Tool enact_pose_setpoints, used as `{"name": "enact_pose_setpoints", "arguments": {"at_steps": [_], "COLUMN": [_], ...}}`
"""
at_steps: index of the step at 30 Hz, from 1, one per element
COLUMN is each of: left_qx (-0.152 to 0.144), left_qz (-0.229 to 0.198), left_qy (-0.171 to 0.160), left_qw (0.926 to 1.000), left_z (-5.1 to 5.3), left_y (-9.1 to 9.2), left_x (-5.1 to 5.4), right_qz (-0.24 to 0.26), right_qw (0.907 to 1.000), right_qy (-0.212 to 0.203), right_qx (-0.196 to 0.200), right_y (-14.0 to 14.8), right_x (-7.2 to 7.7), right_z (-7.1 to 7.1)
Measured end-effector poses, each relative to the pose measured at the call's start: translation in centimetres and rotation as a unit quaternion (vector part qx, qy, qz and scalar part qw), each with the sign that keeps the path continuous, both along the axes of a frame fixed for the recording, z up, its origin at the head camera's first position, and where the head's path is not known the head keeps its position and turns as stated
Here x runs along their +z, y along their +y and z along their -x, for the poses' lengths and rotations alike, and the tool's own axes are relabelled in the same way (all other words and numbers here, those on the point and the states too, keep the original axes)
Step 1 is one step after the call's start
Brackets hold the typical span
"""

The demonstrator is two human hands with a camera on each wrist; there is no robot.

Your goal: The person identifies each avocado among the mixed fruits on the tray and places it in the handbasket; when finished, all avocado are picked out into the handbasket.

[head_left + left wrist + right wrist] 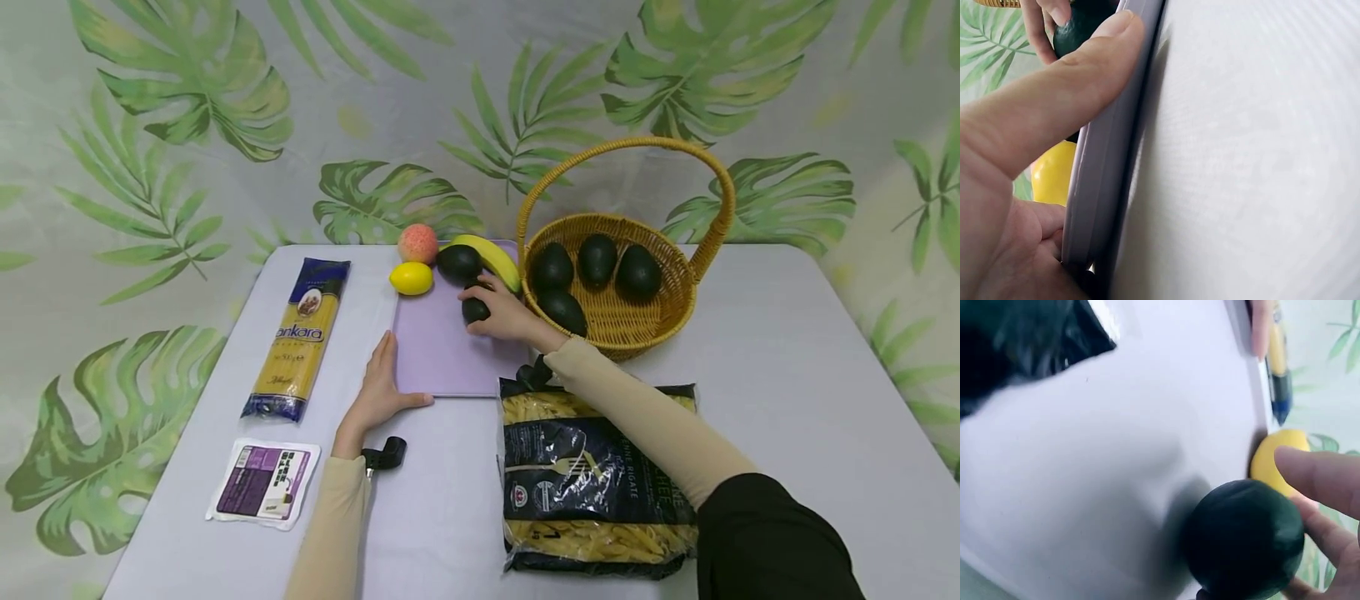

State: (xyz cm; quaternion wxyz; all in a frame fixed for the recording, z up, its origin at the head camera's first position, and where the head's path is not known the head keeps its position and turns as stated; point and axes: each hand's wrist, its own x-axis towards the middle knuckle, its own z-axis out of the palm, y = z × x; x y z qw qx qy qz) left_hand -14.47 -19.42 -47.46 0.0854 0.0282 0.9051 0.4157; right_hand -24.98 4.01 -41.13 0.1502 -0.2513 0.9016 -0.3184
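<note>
A lilac tray (450,358) lies on the table. At its front left corner rests my left hand (378,392), fingers straight along the left side and thumb (1100,59) against the front edge. My right hand (510,317) reaches over the tray with its fingers curled around a dark avocado (475,310); the right wrist view shows this avocado (1244,540) close above or on the tray, contact unclear. Just behind it sits another avocado (459,264), beside a banana (497,260), a lemon (411,278) and a peach (417,244).
Several avocados sit in a wicker basket (622,321) with a tall handle, right of the tray. A penne bag (600,467) lies under my right forearm. On the left lie a spaghetti pack (296,342) and a purple-white packet (266,483).
</note>
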Motion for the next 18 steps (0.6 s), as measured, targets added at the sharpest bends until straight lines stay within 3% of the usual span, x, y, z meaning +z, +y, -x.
{"name": "enact_pose_setpoints", "arguments": {"at_steps": [4, 11, 18], "left_qx": [0.0, -0.001, -0.001], "left_qz": [-0.001, 0.0, -0.001], "left_qy": [0.0, -0.002, -0.003], "left_qw": [1.0, 1.0, 1.0], "left_z": [0.0, 0.0, 0.0], "left_y": [0.0, 0.0, 0.0], "left_x": [0.0, 0.0, -0.1], "right_qz": [0.011, 0.069, 0.137], "right_qw": [0.9997, 0.9972, 0.9902], "right_qy": [0.012, 0.028, -0.024], "right_qx": [-0.019, -0.01, 0.006], "right_y": [-0.1, 0.1, 1.3], "right_x": [-0.1, 0.0, 2.0], "right_z": [0.3, 0.2, -0.7]}}
